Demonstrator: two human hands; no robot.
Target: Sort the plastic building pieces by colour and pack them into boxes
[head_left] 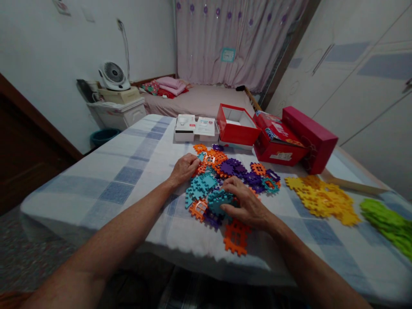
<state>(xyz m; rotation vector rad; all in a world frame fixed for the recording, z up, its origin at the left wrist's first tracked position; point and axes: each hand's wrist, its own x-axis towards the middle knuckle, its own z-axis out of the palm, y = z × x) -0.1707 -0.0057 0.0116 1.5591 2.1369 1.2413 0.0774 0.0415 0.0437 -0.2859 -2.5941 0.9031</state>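
A mixed pile of notched, flat plastic building pieces in orange (235,237), purple (232,166) and teal (202,183) lies on the table in front of me. My left hand (185,169) rests at the pile's left edge, fingers curled together. At its fingertips is a small teal building piece (201,156), lying over orange ones. My right hand (246,202) reaches over the near part of the pile, with thumb and fingers closed round several teal building pieces (219,201) that look stacked. The palm side of both hands is hidden.
Yellow building pieces (323,199) and green ones (388,223) lie in heaps at the right. Along the back stand white boxes (185,134), an open red box (236,128), another red box (280,148) and a tall dark-red box (309,137). A checked cloth (128,174) covers the table.
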